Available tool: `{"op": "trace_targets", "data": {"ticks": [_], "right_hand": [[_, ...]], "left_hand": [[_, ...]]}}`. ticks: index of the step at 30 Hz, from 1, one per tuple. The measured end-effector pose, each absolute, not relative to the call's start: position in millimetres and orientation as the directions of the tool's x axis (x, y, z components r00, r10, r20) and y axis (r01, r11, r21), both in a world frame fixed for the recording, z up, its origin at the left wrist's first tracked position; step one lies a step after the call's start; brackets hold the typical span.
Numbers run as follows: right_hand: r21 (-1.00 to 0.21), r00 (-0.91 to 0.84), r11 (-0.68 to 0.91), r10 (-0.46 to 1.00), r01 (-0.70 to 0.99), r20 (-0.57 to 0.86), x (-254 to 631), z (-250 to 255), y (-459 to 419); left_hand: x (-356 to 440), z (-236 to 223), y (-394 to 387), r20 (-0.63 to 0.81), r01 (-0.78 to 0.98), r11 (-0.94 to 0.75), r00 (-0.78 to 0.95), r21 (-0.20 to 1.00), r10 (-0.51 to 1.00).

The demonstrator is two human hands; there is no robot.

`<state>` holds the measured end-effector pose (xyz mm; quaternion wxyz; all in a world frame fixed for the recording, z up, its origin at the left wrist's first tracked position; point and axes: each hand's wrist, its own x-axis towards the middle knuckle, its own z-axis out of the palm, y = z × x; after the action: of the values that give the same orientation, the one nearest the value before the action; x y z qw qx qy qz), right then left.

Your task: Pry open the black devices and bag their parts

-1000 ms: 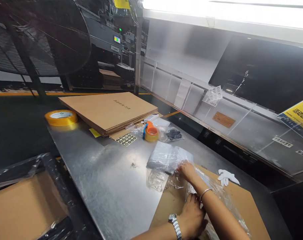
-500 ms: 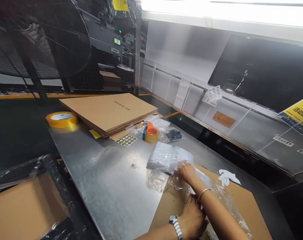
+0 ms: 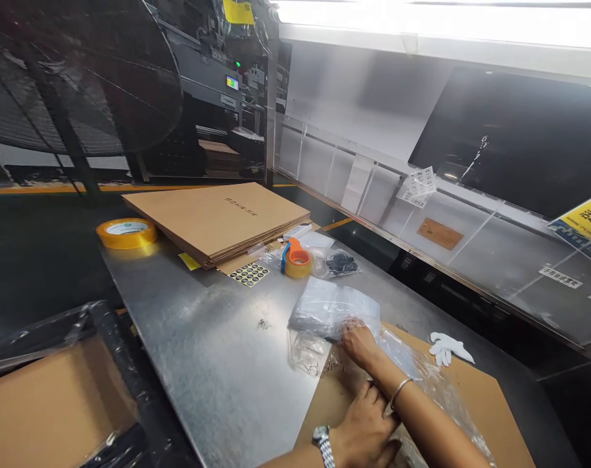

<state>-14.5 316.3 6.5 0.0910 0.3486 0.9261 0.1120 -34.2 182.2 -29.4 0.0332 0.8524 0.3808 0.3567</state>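
Note:
My right hand (image 3: 359,342), a bangle on its wrist, reaches forward over a flat brown cardboard sheet (image 3: 475,396). Its fingers are curled on the edge of a stack of clear plastic bags (image 3: 331,305) lying on the metal table (image 3: 212,351). My left hand (image 3: 366,429), with a watch on the wrist, lies low on crinkled clear plastic wrap (image 3: 436,383) over the cardboard. Its fingers are stretched out, and my right forearm partly covers them. A small clear bag with metal bits (image 3: 307,354) sits just left of my right hand.
A stack of flat cartons (image 3: 217,218) lies at the table's far end, next to a yellow tape roll (image 3: 127,232), an orange tape dispenser (image 3: 296,259), a sticker sheet (image 3: 249,273) and a bag of dark parts (image 3: 341,262). White gloves (image 3: 448,350) lie at the right. A cardboard box (image 3: 46,403) stands lower left.
My right hand has slid slightly left onto the edge of the bag stack. My left hand has shifted a little forward. The view has drifted a bit.

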Motion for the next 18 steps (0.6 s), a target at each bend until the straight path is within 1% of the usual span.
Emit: {"op": "trace_targets", "data": {"ticks": [3,6,10,12,15,16,18], "right_hand": [[0.241,-0.807,0.786,0.59,0.57,-0.015,-26,1,310],[0.215,-0.831,0.807,0.554,0.551,0.051,-39,-4,312],[0.192,-0.823,0.8,0.555,0.568,0.122,-48,-8,320],[0.182,-0.811,0.79,0.566,0.585,0.148,-51,-10,324],[0.166,-0.787,0.771,0.589,0.615,0.182,-57,-13,327],[0.16,-0.78,0.765,0.597,0.624,0.188,-59,-15,328],[0.146,-0.766,0.754,0.613,0.64,0.191,-62,-17,330]], "left_hand": [[-49,-26,178,0.676,0.62,-0.724,0.395,0.303,0.622],[-67,-19,175,0.681,0.652,-0.677,0.325,0.341,0.656],[-96,-11,177,0.68,0.715,-0.584,0.208,0.385,0.703],[-113,-10,185,0.669,0.783,-0.46,0.078,0.418,0.739],[-141,-10,207,0.615,0.864,-0.196,-0.155,0.464,0.773],[-151,-9,216,0.593,0.875,-0.133,-0.197,0.466,0.781],[-169,-8,230,0.545,0.89,-0.065,-0.217,0.451,0.81]]}}
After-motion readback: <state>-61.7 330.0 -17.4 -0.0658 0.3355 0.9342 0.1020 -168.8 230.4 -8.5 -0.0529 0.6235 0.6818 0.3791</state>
